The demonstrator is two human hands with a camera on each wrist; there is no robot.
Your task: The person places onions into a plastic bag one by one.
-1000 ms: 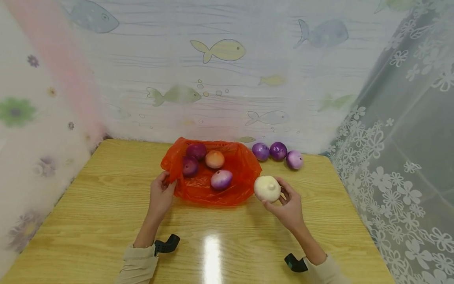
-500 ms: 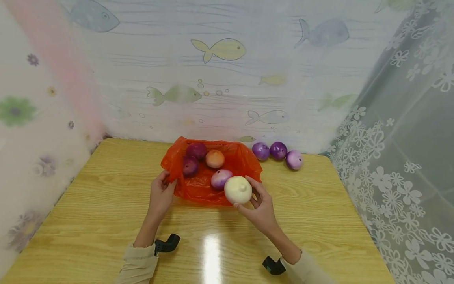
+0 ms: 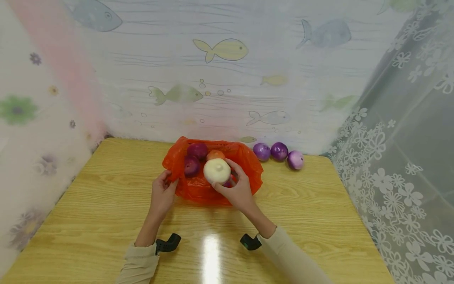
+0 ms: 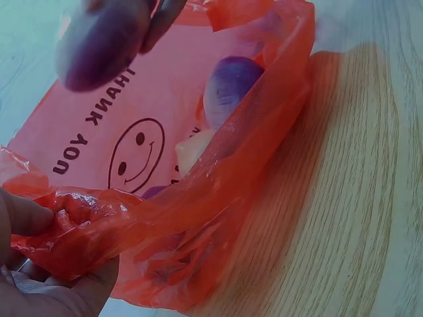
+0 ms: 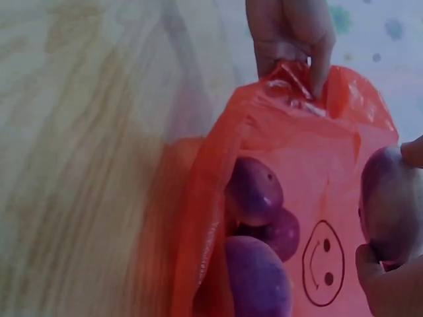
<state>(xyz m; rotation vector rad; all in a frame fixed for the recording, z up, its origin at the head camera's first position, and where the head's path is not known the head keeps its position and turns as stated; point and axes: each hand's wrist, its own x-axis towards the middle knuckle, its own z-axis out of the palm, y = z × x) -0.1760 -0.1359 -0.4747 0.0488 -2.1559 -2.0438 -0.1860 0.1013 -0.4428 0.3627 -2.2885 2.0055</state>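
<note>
A red plastic bag (image 3: 251, 167) lies on the table with its mouth spread. My left hand (image 3: 162, 194) pinches the bag's left edge, the film bunched between thumb and fingers. Over the bag's mouth, my right hand (image 3: 239, 190) holds an onion (image 3: 217, 170), pale on top; the left wrist view shows purple on its side (image 4: 99, 53). Inside the bag are purple onions, one at the back (image 3: 197, 151) and one at the left (image 3: 192, 166), plus an orange-toned onion (image 3: 215, 154). Another purple onion is mostly hidden beneath the right hand.
Behind the bag on its right, three purple onions stand in a row: left (image 3: 261, 152), middle (image 3: 279, 151) and right (image 3: 296, 159). The wooden table (image 3: 106, 205) meets a fish-patterned wall covering (image 3: 227, 79) at the back. A floral lace curtain (image 3: 400, 177) hangs at the right.
My right hand has carried the onion leftward, from beside the bag's right edge to over its mouth, covering an onion inside. The left hand keeps its grip on the bag's edge.
</note>
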